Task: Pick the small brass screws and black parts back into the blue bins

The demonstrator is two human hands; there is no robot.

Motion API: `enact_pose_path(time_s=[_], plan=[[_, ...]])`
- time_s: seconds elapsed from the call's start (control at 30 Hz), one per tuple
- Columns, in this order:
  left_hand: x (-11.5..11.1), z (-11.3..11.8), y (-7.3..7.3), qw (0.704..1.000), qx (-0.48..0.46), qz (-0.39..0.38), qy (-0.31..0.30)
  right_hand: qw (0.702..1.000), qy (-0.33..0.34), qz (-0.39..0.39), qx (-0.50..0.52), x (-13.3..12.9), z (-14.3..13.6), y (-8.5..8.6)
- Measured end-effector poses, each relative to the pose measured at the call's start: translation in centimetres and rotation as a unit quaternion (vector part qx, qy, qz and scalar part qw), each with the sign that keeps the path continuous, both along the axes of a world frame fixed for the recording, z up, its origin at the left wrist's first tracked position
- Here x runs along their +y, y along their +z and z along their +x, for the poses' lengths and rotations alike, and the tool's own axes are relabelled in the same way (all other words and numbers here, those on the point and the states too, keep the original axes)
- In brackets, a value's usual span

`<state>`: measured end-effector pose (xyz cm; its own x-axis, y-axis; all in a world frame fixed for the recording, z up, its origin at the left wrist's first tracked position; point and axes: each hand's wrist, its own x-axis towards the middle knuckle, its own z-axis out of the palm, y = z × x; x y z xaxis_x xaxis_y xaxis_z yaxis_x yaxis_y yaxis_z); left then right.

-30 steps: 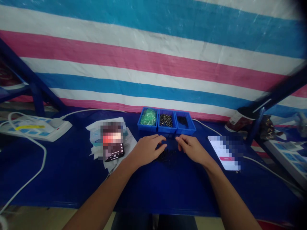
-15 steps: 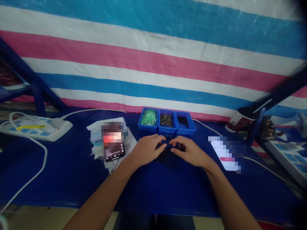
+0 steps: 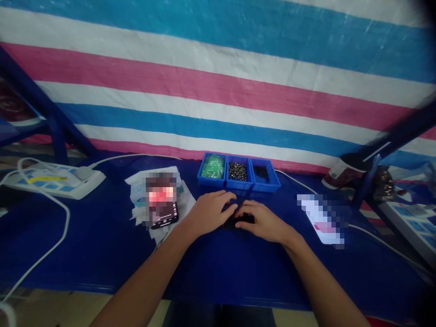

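Over a low pile of small black pieces (image 3: pixel 235 225) at the middle of the blue table, both hands work close together. My left hand (image 3: pixel 213 211) is at the pile's left side, fingers bent and a gap between thumb and forefinger; nothing shows in it. My right hand (image 3: pixel 264 220) reaches in from the right, its thumb and curved fingers apart at the pile. Just beyond stand three blue bins: one with green-tinted clear pieces (image 3: pixel 213 167), one with small metallic parts (image 3: pixel 237 171), one with a few black pieces (image 3: pixel 261 172).
A lit phone (image 3: pixel 165 218) lies on crumpled white packaging (image 3: pixel 187 197) at left; another phone (image 3: pixel 322 222) lies at right. Power strips (image 3: pixel 78 190) with white cables sit at both sides. A dark cup (image 3: pixel 335 175) lies tilted near the right frame post. Striped sheeting (image 3: pixel 218 100) hangs behind.
My right hand has moved slightly left and down onto the black pieces, with its thumb lower. The left hand stays almost where it was. The view has shifted slightly.
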<state>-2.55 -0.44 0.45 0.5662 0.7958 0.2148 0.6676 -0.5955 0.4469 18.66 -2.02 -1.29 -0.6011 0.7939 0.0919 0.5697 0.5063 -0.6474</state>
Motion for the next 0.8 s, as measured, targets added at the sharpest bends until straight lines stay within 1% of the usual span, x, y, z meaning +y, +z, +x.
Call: enact_pose_path(time_s=[0.2, 0.37, 0.57, 0.8], plan=[[-0.02, 0.03, -0.06, 1.000, 0.007, -0.003, -0.006, 1.000, 0.009, 0.000, -0.004, -0.05, -0.04, -0.12], [-0.06, 0.09, -0.01, 1.000, 0.008, -0.003, -0.001, 1.000, -0.004, 0.009, -0.010, -0.24, -0.20, 0.21], [0.04, -0.02, -0.01, 1.000, 0.005, 0.002, -0.002, 1.000, -0.013, -0.013, 0.007, -0.25, -0.23, 0.53], [0.11, -0.07, -0.12, 1.000, 0.006, 0.002, -0.004, 0.999, -0.018, -0.020, 0.032, -0.27, -0.25, 0.57]])
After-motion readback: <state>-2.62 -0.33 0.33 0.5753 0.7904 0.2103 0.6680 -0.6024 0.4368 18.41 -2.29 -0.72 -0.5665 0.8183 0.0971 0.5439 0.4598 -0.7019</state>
